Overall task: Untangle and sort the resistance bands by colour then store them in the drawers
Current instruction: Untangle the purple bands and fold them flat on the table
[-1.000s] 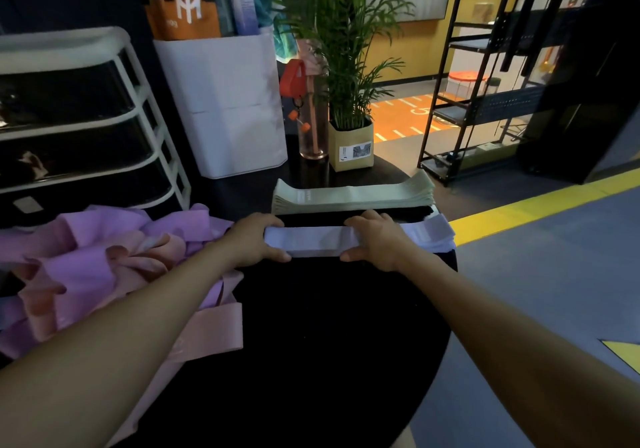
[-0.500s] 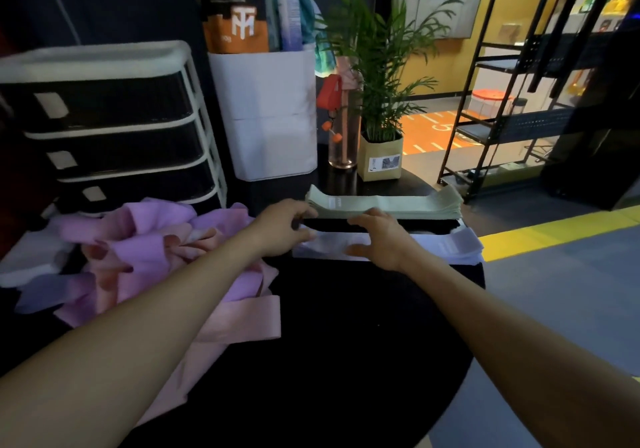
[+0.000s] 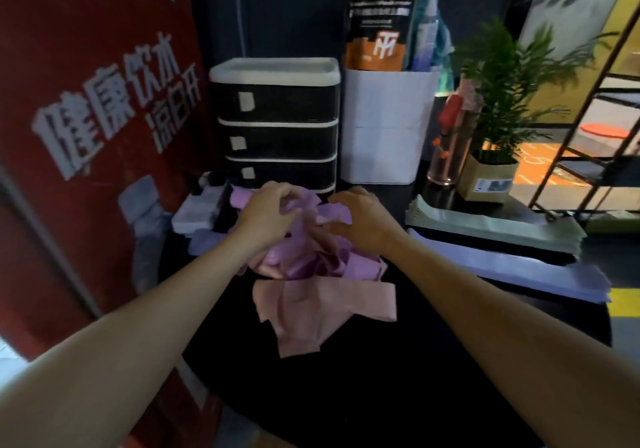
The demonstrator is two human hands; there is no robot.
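Both hands grip the tangled bands beside the drawers.

A tangled heap of purple and pink bands lies at the centre of the frame, a flat pink band spilling toward the bottom. At right, a stack of pale green bands lies flat above a stack of lavender bands. The black three-drawer unit, drawers closed, stands upper centre.
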